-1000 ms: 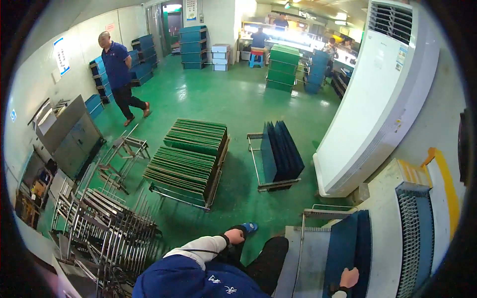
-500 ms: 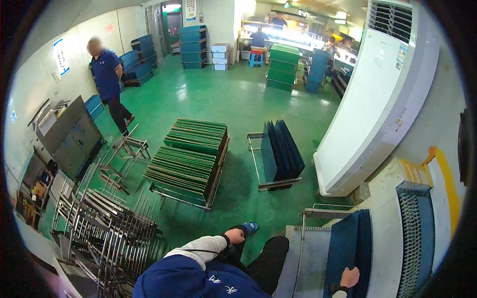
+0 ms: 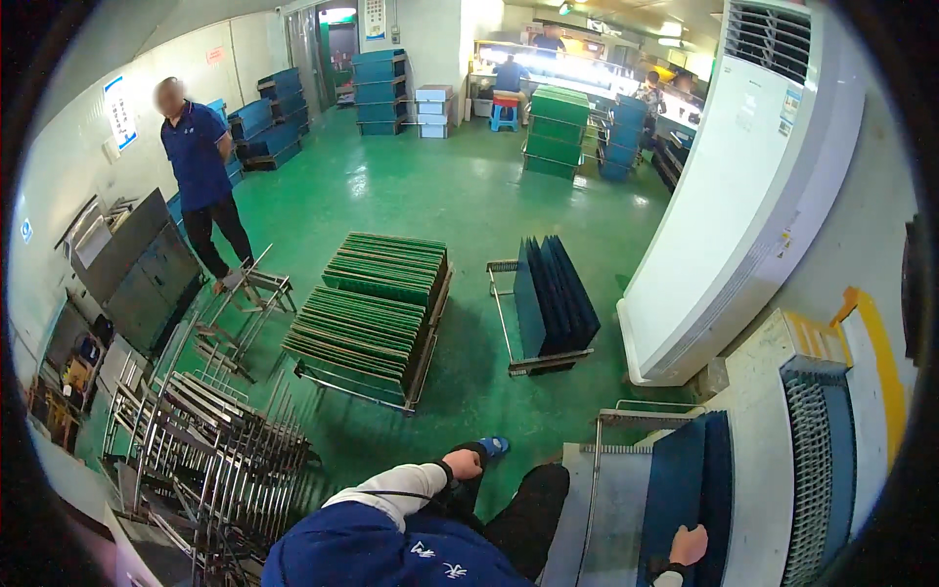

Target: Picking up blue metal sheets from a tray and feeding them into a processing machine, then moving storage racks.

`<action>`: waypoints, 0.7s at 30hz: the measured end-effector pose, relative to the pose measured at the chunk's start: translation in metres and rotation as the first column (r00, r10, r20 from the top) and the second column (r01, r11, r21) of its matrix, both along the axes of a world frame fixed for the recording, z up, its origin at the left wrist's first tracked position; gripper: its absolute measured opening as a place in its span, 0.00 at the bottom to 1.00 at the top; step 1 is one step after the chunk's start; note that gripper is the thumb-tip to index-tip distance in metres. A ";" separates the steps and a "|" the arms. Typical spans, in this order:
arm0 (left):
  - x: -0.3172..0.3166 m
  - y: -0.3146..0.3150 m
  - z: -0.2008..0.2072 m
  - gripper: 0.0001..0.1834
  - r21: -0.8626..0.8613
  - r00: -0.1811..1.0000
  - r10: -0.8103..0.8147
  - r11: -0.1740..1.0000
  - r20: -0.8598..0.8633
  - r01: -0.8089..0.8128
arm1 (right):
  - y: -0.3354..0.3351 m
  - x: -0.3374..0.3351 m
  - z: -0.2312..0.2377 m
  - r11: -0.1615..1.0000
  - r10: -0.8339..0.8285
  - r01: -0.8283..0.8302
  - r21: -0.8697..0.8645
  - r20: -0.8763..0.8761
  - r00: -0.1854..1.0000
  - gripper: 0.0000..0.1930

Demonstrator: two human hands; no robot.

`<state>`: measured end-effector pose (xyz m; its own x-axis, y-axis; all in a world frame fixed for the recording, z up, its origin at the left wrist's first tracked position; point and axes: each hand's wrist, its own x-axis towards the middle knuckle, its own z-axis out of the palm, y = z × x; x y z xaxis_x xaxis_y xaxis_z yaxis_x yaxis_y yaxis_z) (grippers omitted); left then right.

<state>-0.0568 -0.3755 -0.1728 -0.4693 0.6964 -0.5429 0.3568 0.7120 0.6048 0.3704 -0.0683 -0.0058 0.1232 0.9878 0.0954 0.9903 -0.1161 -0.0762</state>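
At the lower right my right hand (image 3: 689,545) is curled over the top edge of a dark blue board (image 3: 677,470), with its fingers closed. That board leans beside more blue boards (image 3: 717,470) in a metal rack (image 3: 594,489) next to my right leg. My left hand (image 3: 464,464) rests by my left knee, in a white sleeve with a dark cuff; its fingertips are hidden, and no held thing shows in it.
Ahead stand a wire rack of green boards (image 3: 367,313) and a smaller rack of blue boards (image 3: 553,298). Bare metal racks (image 3: 225,450) crowd the left. A white air conditioner (image 3: 724,196) and a machine with slotted combs (image 3: 810,470) flank the right. A person (image 3: 201,166) stands far left.
The person at the left has stepped a little nearer and leftward, legs now apart, close to the metal frame. Both my hands and the boards stay where they were.
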 end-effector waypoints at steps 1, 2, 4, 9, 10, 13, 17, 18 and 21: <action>0.000 0.001 0.000 0.15 -0.010 1.000 -0.007 1.000 0.005 0.008 | 0.000 0.000 0.000 1.000 -0.006 0.006 -0.006 0.001 1.000 0.19; 0.000 0.001 -0.001 0.15 -0.002 1.000 -0.003 1.000 -0.004 0.003 | 0.000 -0.001 0.001 1.000 -0.012 0.012 -0.012 0.003 1.000 0.19; 0.000 0.000 -0.007 0.15 0.013 1.000 0.006 1.000 -0.022 -0.006 | -0.001 -0.003 0.009 0.997 -0.008 0.008 -0.078 -0.004 1.000 0.21; -0.003 -0.003 -0.018 0.16 0.063 1.000 -0.008 0.998 -0.007 0.009 | -0.003 -0.003 0.007 0.998 0.015 -0.014 -0.053 0.013 1.000 0.20; -0.003 -0.002 -0.018 0.17 0.050 1.000 -0.001 0.999 0.018 0.000 | -0.003 -0.004 0.008 0.998 0.013 -0.013 -0.062 0.006 1.000 0.20; -0.002 -0.003 -0.016 0.17 0.054 1.000 -0.015 0.998 -0.012 0.015 | -0.003 -0.003 0.007 0.998 0.008 -0.007 -0.056 0.005 1.000 0.20; -0.004 0.001 -0.020 0.15 0.008 0.998 -0.035 0.999 -0.044 0.035 | 0.000 0.000 0.001 0.999 -0.002 0.002 -0.045 -0.010 1.000 0.21; -0.003 0.000 -0.024 0.15 0.017 0.998 -0.028 0.999 -0.059 0.029 | 0.000 0.000 0.001 0.999 -0.005 0.005 -0.045 -0.009 1.000 0.21; -0.003 -0.002 -0.027 0.17 0.045 0.998 -0.021 0.999 -0.056 0.023 | -0.003 -0.003 0.005 0.999 -0.011 0.010 -0.049 -0.013 1.000 0.22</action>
<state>-0.0601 -0.3771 -0.1999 -0.4825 0.7301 -0.4839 0.4061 0.6759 0.6150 0.3670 -0.0715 -0.0005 0.1344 0.9899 0.0452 0.9880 -0.1304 -0.0833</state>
